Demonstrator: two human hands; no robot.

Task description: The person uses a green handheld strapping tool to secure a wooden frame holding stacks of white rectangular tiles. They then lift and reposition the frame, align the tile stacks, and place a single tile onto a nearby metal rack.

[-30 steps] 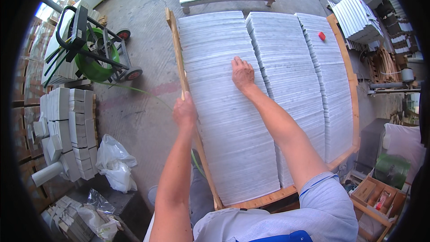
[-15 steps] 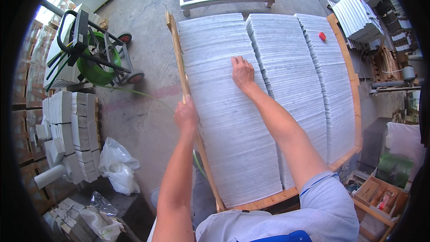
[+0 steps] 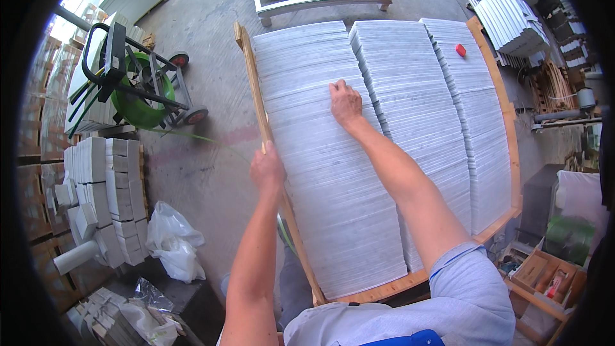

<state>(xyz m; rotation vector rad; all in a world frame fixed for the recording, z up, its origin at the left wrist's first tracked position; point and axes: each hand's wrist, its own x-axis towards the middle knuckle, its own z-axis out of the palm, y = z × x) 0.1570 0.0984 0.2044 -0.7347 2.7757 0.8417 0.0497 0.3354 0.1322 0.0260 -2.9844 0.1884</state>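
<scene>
Three rows of thin grey-white stone tiles stand on edge, packed close in a wooden frame. My left hand (image 3: 267, 165) is closed around the wooden slat (image 3: 254, 83) along the left side of the frame. Over the left row of tiles (image 3: 339, 198) is my right hand (image 3: 346, 104), its fingers bent and drawn together at the tiles' upper edges. Whatever its fingertips pinch, if anything, is hidden. A small red object (image 3: 460, 50) lies on top of the right row (image 3: 471, 83), beyond my right hand.
At the left stands a wheeled strapping cart (image 3: 144, 83) with a green reel; its strap runs across the floor. White stone blocks (image 3: 106, 192) and a plastic bag (image 3: 173, 241) are nearer. A metal frame (image 3: 314, 1) stands ahead, and a wooden toolbox (image 3: 544, 275) is at the lower right.
The whole view has shifted slightly. Both hands keep nearly the same places, the left on the slat and the right over the left row, its fingers a little more bunched.
</scene>
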